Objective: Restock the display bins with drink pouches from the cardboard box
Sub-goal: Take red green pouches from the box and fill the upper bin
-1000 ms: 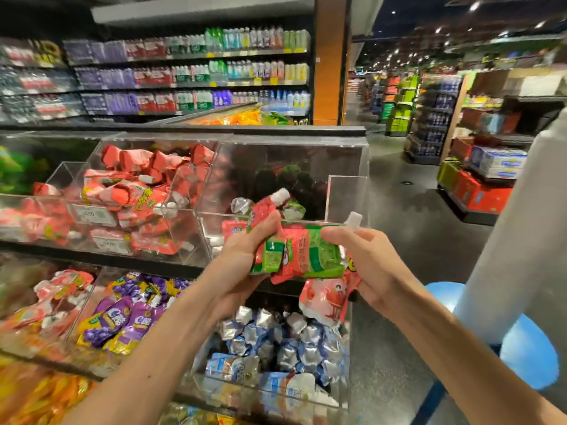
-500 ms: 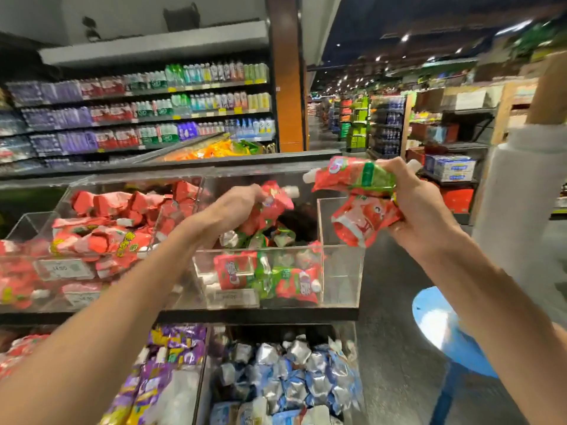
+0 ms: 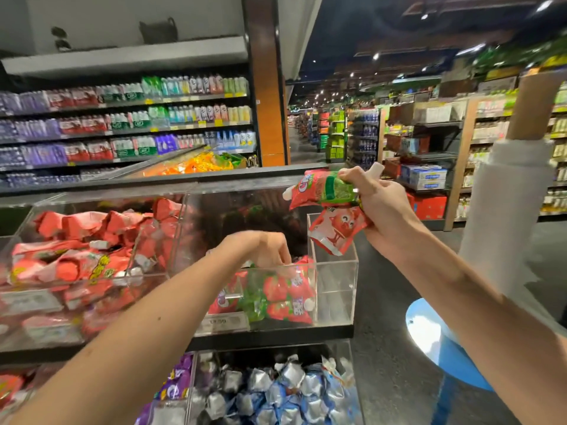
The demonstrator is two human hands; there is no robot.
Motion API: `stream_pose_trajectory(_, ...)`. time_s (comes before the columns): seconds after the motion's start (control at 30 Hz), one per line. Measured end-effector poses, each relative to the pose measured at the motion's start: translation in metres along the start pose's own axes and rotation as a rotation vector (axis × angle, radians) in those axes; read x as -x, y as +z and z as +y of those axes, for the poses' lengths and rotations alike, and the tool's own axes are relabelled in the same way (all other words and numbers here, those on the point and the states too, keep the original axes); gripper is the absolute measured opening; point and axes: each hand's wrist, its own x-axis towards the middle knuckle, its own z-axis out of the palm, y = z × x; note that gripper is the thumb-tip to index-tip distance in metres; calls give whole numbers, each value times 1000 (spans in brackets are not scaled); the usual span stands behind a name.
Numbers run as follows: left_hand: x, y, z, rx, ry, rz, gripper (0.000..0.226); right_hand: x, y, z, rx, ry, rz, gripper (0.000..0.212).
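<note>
Reaching down into the clear bin (image 3: 334, 289), the left hand (image 3: 270, 250) has its fingers pointed down among the strawberry drink pouches (image 3: 285, 289) piled there. The fingers touch the top pouch, but I cannot tell whether they pinch it. The right hand (image 3: 379, 210) is raised above the bin's right end, fingers curled tight round two more pouches (image 3: 326, 193): one green and red lying sideways with its white cap to the left, one red hanging below it. Left of this bin stands another full of red packets (image 3: 86, 259); below is a bin of silver and blue packets (image 3: 276, 391).
</note>
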Motion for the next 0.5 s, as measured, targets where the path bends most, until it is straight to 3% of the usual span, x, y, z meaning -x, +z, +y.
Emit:
stream_pose_trajectory(0.13, -6, 11, -6, 72, -43, -58, 16, -7, 4, 7, 33, -1, -7, 15)
stream_pose_trajectory(0.23, 4, 2, -12, 241, 60, 22, 19, -13, 7, 14, 40, 6, 1, 16)
stream_pose_trajectory(0.33, 27, -13, -21, 580, 162, 209, 23, -19, 11, 18, 35, 8, 10, 21)
stream_pose_trajectory(0.5, 58, -18, -17, 1206, 204, 226, 63, -25, 22, 28, 51, -55, 24, 18)
